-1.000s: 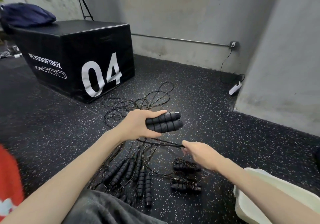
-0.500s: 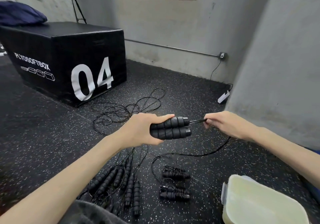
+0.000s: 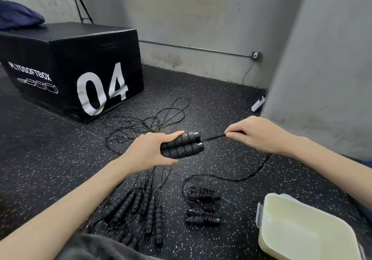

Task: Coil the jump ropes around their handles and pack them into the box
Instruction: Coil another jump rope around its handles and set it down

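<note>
My left hand (image 3: 150,151) grips two black foam handles (image 3: 185,147) side by side above the floor. My right hand (image 3: 255,133) pinches the thin black rope (image 3: 213,137) just where it leaves the handle ends; the rest of that rope trails down behind my right wrist and loops across the floor. Two coiled jump ropes (image 3: 202,193) (image 3: 202,217) lie on the floor below. Several uncoiled handles (image 3: 138,207) lie in a row to their left, their cords tangled (image 3: 149,118) farther out. A cream plastic box (image 3: 302,229) sits at the lower right.
A black plyo box marked 04 (image 3: 76,68) stands at the left with a dark blue bag (image 3: 18,18) on top. A grey concrete pillar (image 3: 322,68) rises at the right. A white power strip (image 3: 258,104) and its cable lie by the wall.
My right hand rose from below the handles to their right end, drawing the rope taut. My left hand keeps its grip on the handles. The view tilted, bringing the cream box more into sight.
</note>
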